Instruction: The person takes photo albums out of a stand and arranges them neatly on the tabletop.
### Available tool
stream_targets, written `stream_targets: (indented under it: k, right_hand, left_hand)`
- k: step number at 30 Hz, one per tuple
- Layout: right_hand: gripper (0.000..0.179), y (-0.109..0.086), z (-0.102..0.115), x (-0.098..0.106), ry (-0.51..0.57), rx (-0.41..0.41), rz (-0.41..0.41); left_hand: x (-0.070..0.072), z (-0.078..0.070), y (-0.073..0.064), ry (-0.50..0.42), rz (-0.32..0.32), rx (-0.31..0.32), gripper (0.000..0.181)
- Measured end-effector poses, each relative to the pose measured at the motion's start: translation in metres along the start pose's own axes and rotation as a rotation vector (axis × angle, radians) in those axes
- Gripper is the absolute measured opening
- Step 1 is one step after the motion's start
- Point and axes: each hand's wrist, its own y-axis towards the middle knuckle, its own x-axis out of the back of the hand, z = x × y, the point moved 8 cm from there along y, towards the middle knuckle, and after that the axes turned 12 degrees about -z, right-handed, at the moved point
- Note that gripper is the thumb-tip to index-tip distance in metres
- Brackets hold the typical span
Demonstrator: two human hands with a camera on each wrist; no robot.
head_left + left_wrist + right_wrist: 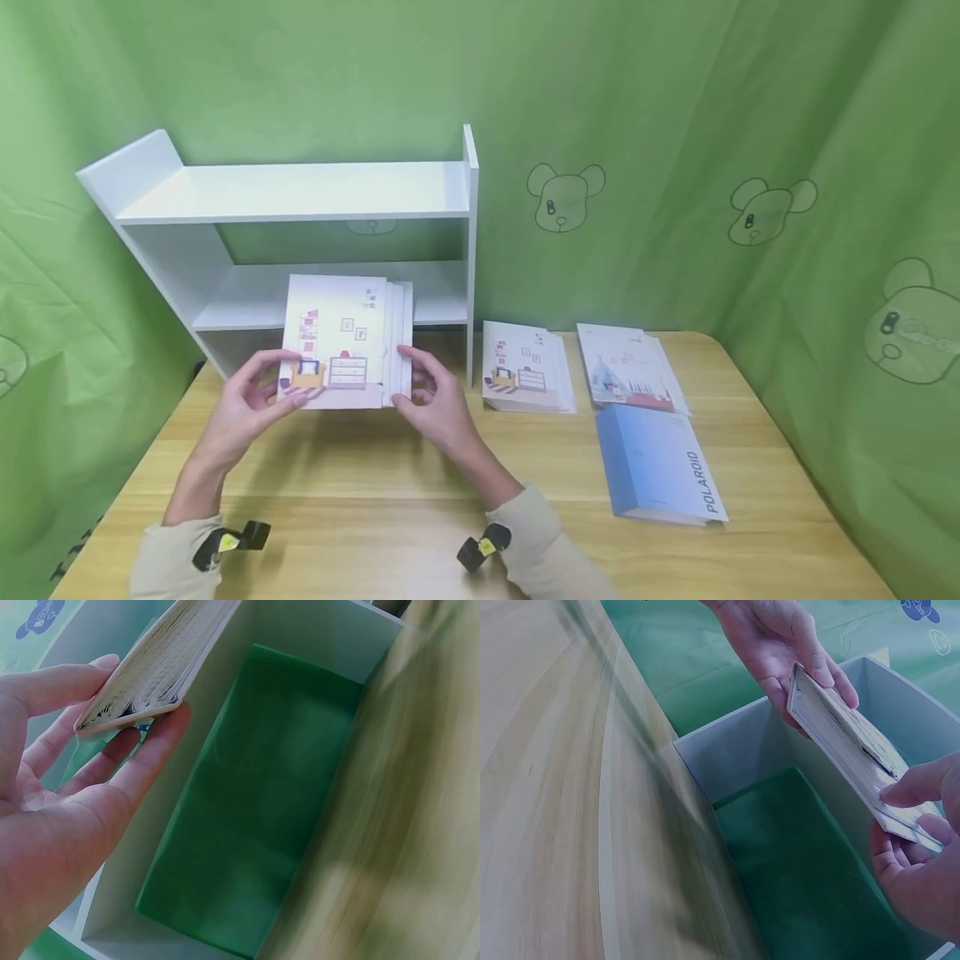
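Both hands hold a white photo album [335,321] up in front of the shelf, its cover printed with a room scene of a yellow armchair and a chest of drawers. My left hand [243,392] grips its left edge between thumb and fingers. At the opposite edge, my right hand [441,404] pinches the stepped page edges. In the left wrist view the album [161,664] shows its thick, layered pages end-on. The right wrist view has the album [840,739] tilted between the two hands, above the shelf's bottom opening.
A white two-tier shelf [300,190] with a slanted left side stands at the table's back. Right of it lie a similar illustrated album [525,367], another with a tent picture [622,362], and a blue POLAROID album [660,467] on the wooden table [352,542]. Green curtain surrounds everything.
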Motion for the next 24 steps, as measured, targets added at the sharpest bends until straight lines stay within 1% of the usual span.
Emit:
stream_targets:
  k: [4, 11, 14, 19, 24]
  right_hand:
    - [0.069, -0.001, 0.002, 0.005, -0.003, -0.007, 0.002]
    - [0.070, -0.004, 0.003, 0.016, -0.045, -0.011, 0.006]
    - [0.070, -0.005, 0.003, 0.019, -0.045, -0.019, 0.016]
    - [0.070, -0.007, 0.006, 0.026, -0.050, -0.009, 0.027]
    - [0.070, -0.008, 0.009, 0.035, -0.072, 0.006, 0.020]
  left_hand:
    - [-0.005, 0.001, -0.001, -0.003, 0.011, 0.011, 0.055]
    - [-0.017, 0.002, -0.002, -0.014, 0.035, 0.018, 0.058]
    - [-0.020, 0.001, -0.003, -0.014, 0.041, 0.001, 0.057]
    - [-0.027, 0.000, -0.005, -0.042, 0.049, -0.056, 0.054]
    - [-0.034, 0.003, -0.005, -0.053, 0.054, -0.067, 0.053]
